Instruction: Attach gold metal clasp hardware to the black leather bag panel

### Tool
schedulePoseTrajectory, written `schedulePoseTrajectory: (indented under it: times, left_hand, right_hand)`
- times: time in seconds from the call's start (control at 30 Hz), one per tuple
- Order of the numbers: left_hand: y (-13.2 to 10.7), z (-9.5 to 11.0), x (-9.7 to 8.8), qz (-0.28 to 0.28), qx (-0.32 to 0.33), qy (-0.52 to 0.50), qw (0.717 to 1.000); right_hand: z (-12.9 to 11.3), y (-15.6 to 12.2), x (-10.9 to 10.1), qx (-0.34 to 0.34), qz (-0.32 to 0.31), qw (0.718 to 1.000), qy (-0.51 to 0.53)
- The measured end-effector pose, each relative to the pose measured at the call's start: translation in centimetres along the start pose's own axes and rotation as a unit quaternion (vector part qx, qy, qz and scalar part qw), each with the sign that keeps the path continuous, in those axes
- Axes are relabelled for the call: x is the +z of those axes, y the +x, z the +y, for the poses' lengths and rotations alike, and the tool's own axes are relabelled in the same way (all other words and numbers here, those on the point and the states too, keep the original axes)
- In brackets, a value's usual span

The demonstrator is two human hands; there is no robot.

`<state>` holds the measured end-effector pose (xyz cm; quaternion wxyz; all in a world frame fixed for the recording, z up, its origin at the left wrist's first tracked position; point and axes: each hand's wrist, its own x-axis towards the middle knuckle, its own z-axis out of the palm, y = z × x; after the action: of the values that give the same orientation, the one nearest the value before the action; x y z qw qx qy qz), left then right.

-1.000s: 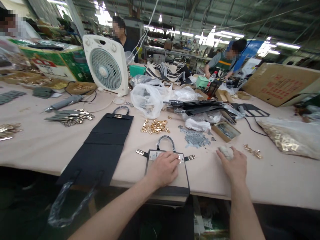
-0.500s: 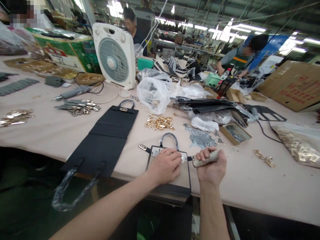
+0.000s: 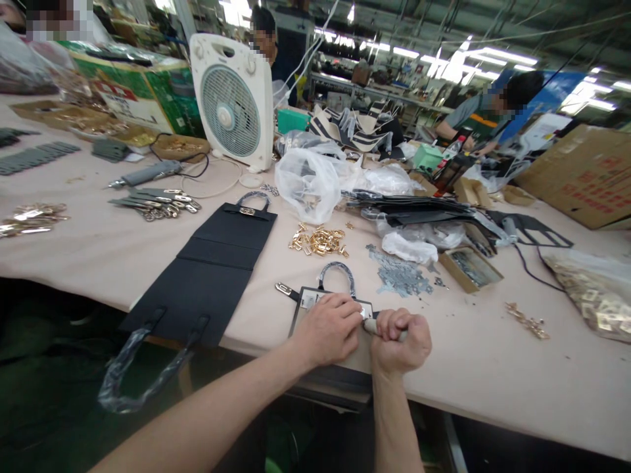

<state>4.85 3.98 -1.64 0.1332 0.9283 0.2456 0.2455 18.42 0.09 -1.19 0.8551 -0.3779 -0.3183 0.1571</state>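
Head view: my right grip (image 3: 398,341) clamps a pale tool (image 3: 369,326); my left grip (image 3: 331,328), I cannot tell if closed, probably steadies the handbag (image 3: 359,358).

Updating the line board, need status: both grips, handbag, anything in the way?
Left grip on black-trimmed handbag. Right grip closed around pale cylindrical tool, end near silver plate. In the way: left grip over plate's middle.

Operator's hands (image 3: 328,328): two. Black bag pieces (image 3: 217,256): two. Plastic-wrapped handles (image 3: 121,402) on these pieces: three. White box fan (image 3: 231,108): one. Small green boxes (image 3: 292,121): two. Loose gold-coloured piles (image 3: 323,242): three (individual parts overlap and cannot be counted). Heaps of flat grey plates (image 3: 399,272): one. Co-workers (image 3: 476,126) near the table (image 3: 493,381): three.
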Motion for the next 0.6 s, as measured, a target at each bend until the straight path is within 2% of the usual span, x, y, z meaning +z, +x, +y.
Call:
schedulePoseTrajectory:
  times: [0.1, 0.27, 0.43, 0.53, 0.6]
  left_hand:
    - [0.0, -0.1, 0.1, 0.002, 0.000, 0.004, 1.000]
    - [0.0, -0.2, 0.3, 0.005, 0.007, 0.000, 1.000]
    - [-0.1, -0.4, 0.6, 0.010, 0.013, -0.003, 1.000]
    - [-0.2, -0.3, 0.8, 0.018, 0.013, -0.003, 1.000]
    - [-0.2, -0.2, 0.8, 0.027, 0.004, -0.003, 1.000]
  right_hand:
    - [0.2, -0.2, 0.3, -0.027, -0.017, 0.999, -0.021]
    - [0.5, -0.1, 0.7, -0.015, -0.049, 0.997, -0.065]
    - [1.1, 1.7, 1.1, 0.059, -0.061, 0.986, -0.145]
    - [1.5, 3.1, 1.6, 0.107, -0.120, 0.963, -0.216]
    - [1.7, 3.6, 1.8, 0.107, -0.157, 0.947, -0.260]
